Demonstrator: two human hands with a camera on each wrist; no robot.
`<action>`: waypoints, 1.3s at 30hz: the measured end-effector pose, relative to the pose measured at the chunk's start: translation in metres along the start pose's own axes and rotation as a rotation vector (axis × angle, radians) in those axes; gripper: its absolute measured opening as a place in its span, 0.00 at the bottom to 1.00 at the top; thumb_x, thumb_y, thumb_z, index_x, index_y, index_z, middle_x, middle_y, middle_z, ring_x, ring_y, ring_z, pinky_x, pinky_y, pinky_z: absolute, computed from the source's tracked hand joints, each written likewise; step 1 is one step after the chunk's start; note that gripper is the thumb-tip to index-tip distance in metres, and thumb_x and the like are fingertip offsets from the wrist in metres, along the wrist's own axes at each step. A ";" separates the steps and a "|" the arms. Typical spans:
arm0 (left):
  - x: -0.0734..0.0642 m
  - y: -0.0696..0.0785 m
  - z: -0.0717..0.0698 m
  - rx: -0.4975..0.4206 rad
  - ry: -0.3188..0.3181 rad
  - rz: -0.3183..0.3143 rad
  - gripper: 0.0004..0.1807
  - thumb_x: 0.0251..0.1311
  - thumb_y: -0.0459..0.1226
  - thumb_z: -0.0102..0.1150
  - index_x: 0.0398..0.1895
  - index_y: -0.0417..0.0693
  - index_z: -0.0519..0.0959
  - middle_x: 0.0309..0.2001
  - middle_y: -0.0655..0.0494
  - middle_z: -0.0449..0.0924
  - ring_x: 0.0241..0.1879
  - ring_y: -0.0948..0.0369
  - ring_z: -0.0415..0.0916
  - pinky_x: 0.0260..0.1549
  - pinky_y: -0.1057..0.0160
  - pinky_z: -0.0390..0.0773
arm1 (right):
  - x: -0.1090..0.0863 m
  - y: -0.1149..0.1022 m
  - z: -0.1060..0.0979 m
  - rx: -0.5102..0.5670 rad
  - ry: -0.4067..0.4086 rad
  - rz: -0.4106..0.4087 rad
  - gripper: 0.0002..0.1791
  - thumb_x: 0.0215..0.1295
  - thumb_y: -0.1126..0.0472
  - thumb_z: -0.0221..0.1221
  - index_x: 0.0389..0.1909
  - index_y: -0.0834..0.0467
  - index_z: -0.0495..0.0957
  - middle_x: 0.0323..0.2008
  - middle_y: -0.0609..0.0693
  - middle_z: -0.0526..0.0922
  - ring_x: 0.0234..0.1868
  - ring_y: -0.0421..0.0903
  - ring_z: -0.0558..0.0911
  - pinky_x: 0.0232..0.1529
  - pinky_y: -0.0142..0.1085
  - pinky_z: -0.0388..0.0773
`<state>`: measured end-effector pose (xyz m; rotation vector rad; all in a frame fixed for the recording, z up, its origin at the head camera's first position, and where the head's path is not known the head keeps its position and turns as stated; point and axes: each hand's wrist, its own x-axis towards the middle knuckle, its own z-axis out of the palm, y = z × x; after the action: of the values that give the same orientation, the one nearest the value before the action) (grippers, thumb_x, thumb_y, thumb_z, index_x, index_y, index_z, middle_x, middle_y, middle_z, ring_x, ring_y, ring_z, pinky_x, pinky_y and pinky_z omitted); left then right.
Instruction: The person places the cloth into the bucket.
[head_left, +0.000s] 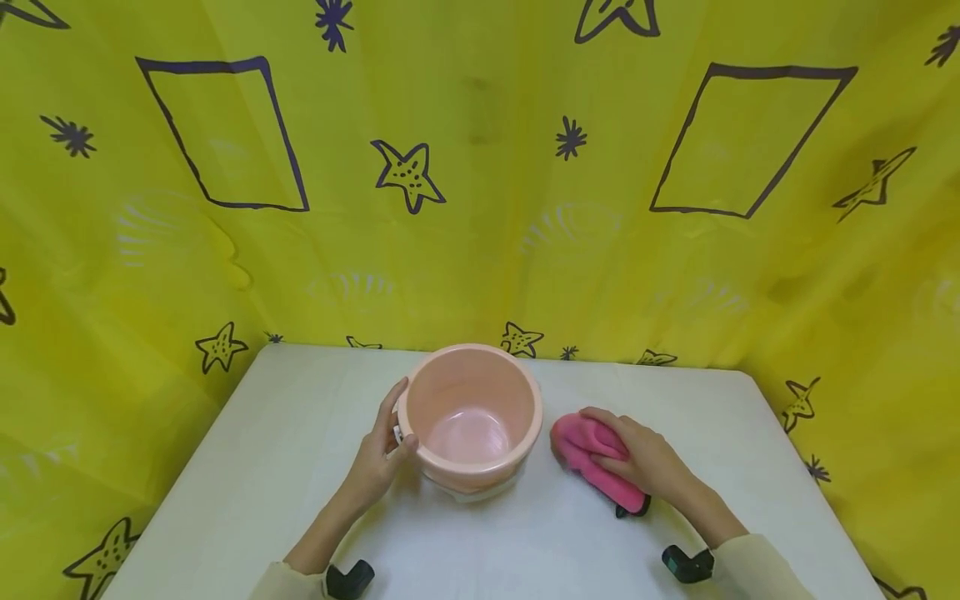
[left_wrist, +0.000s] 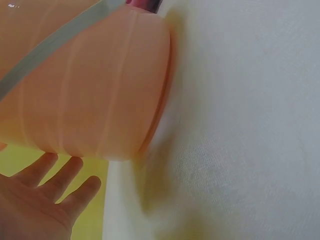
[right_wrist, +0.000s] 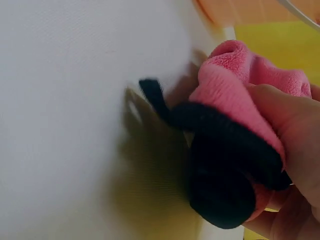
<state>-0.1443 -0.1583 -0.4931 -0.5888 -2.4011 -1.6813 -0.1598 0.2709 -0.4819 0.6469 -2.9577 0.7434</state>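
Observation:
A peach-pink plastic bucket stands upright on the white table, its open top facing up. Against its left side rests my left hand, thumb at the rim; in the left wrist view, fairly straight fingers touch the bucket's outer wall. To the right of the bucket, my right hand grips a bunched pink fleecy cloth with black trim. Up close in the right wrist view, a black band and loose strap end show on the cloth; what the cloth's folds hold, I cannot tell.
A pale carrying handle runs across the bucket's outside. The white table ends at a yellow curtain with drawn stars. Black devices are worn at both wrists.

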 end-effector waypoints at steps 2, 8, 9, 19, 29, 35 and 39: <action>0.000 -0.001 0.000 0.005 0.002 0.003 0.42 0.72 0.48 0.55 0.83 0.65 0.47 0.69 0.36 0.72 0.58 0.42 0.80 0.55 0.50 0.80 | 0.000 0.000 -0.001 0.005 -0.010 -0.009 0.35 0.63 0.55 0.72 0.69 0.42 0.71 0.45 0.48 0.82 0.41 0.45 0.79 0.38 0.42 0.78; 0.001 -0.003 0.001 0.008 0.002 0.012 0.42 0.72 0.50 0.55 0.83 0.65 0.47 0.69 0.35 0.72 0.58 0.41 0.79 0.54 0.53 0.81 | 0.003 0.001 -0.007 0.045 0.007 -0.058 0.29 0.61 0.57 0.73 0.63 0.46 0.77 0.44 0.45 0.84 0.41 0.43 0.80 0.39 0.40 0.80; 0.001 -0.004 0.001 0.010 0.003 0.008 0.42 0.72 0.50 0.55 0.83 0.65 0.47 0.69 0.36 0.72 0.59 0.41 0.79 0.54 0.52 0.81 | 0.004 0.000 -0.008 0.065 0.020 -0.067 0.28 0.60 0.58 0.73 0.62 0.47 0.78 0.43 0.44 0.84 0.40 0.42 0.80 0.39 0.39 0.80; 0.003 -0.005 0.002 0.020 0.013 0.000 0.41 0.72 0.50 0.55 0.83 0.67 0.47 0.71 0.36 0.70 0.62 0.39 0.76 0.54 0.38 0.78 | 0.015 -0.006 -0.044 0.258 -0.031 0.009 0.33 0.58 0.53 0.75 0.63 0.49 0.74 0.40 0.47 0.80 0.39 0.47 0.78 0.34 0.35 0.81; 0.003 -0.005 0.002 0.019 0.015 -0.003 0.41 0.72 0.54 0.54 0.83 0.67 0.47 0.70 0.35 0.70 0.63 0.37 0.75 0.54 0.34 0.77 | 0.025 -0.026 -0.087 0.318 -0.103 -0.001 0.41 0.58 0.52 0.76 0.69 0.52 0.68 0.48 0.52 0.77 0.47 0.53 0.77 0.38 0.37 0.83; 0.002 -0.004 0.002 0.010 0.018 -0.007 0.41 0.72 0.52 0.56 0.83 0.67 0.48 0.70 0.35 0.70 0.62 0.38 0.75 0.54 0.36 0.78 | 0.027 -0.031 -0.096 0.283 -0.090 -0.005 0.40 0.58 0.50 0.76 0.69 0.51 0.68 0.48 0.52 0.78 0.47 0.52 0.77 0.37 0.37 0.84; 0.001 -0.002 0.002 -0.006 0.023 -0.014 0.42 0.71 0.50 0.57 0.83 0.66 0.49 0.70 0.36 0.71 0.61 0.38 0.76 0.51 0.49 0.82 | 0.028 -0.032 -0.100 0.273 -0.089 -0.030 0.40 0.58 0.50 0.76 0.69 0.51 0.69 0.49 0.52 0.79 0.47 0.52 0.77 0.38 0.37 0.84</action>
<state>-0.1455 -0.1567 -0.4959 -0.5517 -2.3914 -1.6917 -0.1806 0.2800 -0.3751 0.7546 -2.9432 1.1579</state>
